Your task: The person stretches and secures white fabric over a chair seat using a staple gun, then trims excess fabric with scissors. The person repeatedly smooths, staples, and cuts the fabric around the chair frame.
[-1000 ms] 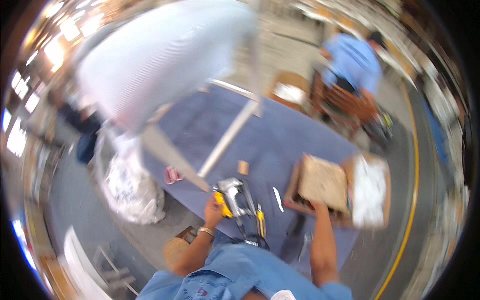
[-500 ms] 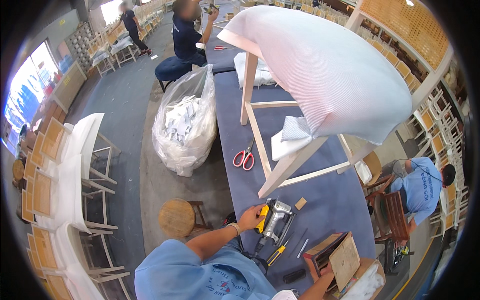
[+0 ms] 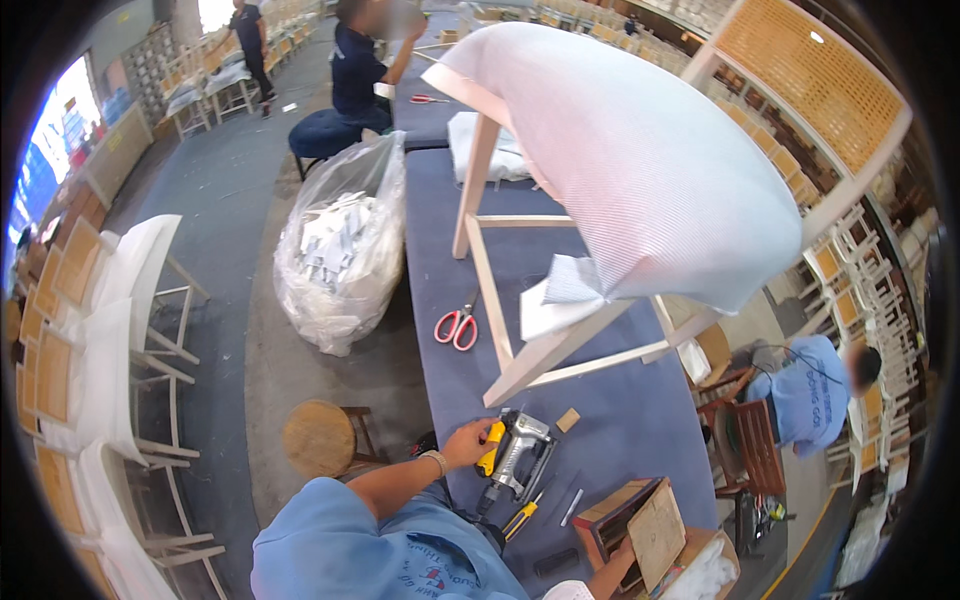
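We had left hand (image 3: 468, 441) gripping staple gun (image 3: 515, 452) on blue table (image 3: 640, 430); right hand's grip, couldn't tell; scissors (image 3: 456, 326) nearby.

Right hand (image 3: 610, 578) mostly hidden behind box (image 3: 640, 525) near lower edge; fingers unseen, grip cannot tell. Left hand (image 3: 468, 443) at stapler (image 3: 520, 452): fingers partly hidden by yellow handle, closure unclear. Own torso cut off by lower edge. Box contents too dark to tell. Small tools beside screwdriver (image 3: 522, 518) too small to identify. Chair (image 3: 620, 170) back cut off by dark fisheye rim. Bag (image 3: 340, 250) contents indistinct white scraps.
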Tool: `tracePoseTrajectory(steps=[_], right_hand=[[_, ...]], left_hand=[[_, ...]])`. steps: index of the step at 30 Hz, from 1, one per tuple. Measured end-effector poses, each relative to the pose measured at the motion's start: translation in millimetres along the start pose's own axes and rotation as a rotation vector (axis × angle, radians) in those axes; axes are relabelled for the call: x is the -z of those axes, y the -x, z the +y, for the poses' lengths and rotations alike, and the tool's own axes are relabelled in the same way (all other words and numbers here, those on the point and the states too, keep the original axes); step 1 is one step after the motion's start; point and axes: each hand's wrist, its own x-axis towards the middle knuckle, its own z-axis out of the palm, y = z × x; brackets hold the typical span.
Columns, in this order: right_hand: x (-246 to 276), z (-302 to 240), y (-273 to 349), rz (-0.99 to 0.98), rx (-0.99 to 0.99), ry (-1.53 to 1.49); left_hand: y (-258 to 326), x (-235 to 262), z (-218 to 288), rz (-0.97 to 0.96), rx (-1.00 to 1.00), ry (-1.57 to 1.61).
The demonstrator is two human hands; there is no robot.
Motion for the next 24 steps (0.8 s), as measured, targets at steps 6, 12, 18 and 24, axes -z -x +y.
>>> tracePoseTrajectory(steps=[6, 12, 18, 24], right_hand=[[20, 16, -8, 0.074, 0.021, -0.001], [43, 42, -5, 0.216, 0.024, -0.021], [54, 53, -28, 0.298, 0.065, 0.046], [27, 53, -11, 0.275, 0.063, 0.057]], left_hand=[[-2, 2, -1, 0.01, 0.053, 0.021], [-12, -14, -13, -0.004, 0.007, 0.015], [-21, -18, -30, -0.034, -0.016, 0.117], [-13, -15, -28, -0.072, 0.08, 0.226]])
